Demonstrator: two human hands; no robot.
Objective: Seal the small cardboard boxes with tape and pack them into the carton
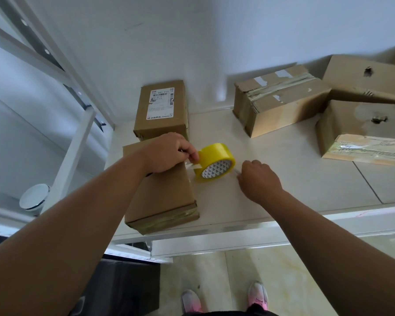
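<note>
A small cardboard box (167, 197) lies at the near left of the white table (283, 179). Just right of its top sits a yellow tape roll (216, 161), tilted with its patterned core facing me. My left hand (169, 153) is over the box and pinches the tape's loose end at the roll's left side. My right hand (259, 179) is on the roll's right, fingers curled, pinching a strip of clear tape that runs to the roll. A second small box (162, 110) with a white label stands behind the first.
Three bigger worn cardboard boxes (281, 99) (369, 78) (363, 128) crowd the table's far right. White metal shelf posts (71, 156) rise at the left. The table's front edge (237, 226) is near; my feet (224, 297) stand on the tiled floor below.
</note>
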